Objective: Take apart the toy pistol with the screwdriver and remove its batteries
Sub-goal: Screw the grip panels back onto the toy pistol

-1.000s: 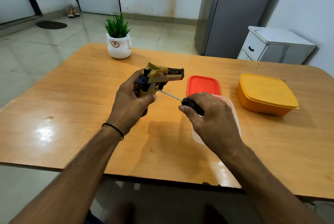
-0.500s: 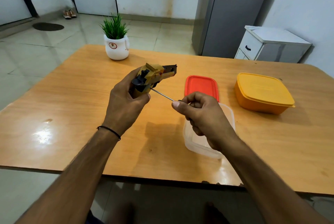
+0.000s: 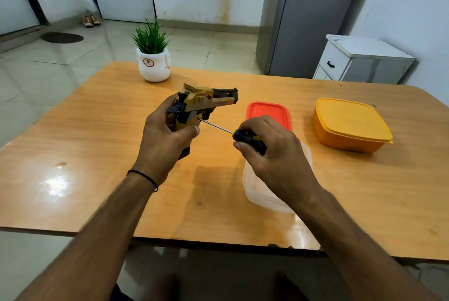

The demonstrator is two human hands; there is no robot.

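Centre of frame: the left hand (image 3: pixel 165 140) grips the yellow toy pistol (image 3: pixel 201 105) above the wooden surface (image 3: pixel 97 135). The right hand (image 3: pixel 272 152) grasps the screwdriver (image 3: pixel 233 133), its tip touching the pistol's grip.

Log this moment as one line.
phase: unscrewing | left hand: holds toy pistol above table | right hand: grips screwdriver, tip against its side | state: assembled

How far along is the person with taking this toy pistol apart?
Early. The toy pistol looks whole, with no loose parts visible on the table. In hand: the left hand grips it while the right hand sets the screwdriver tip against its grip. Left: unscrewing, opening it, pulling the batteries.
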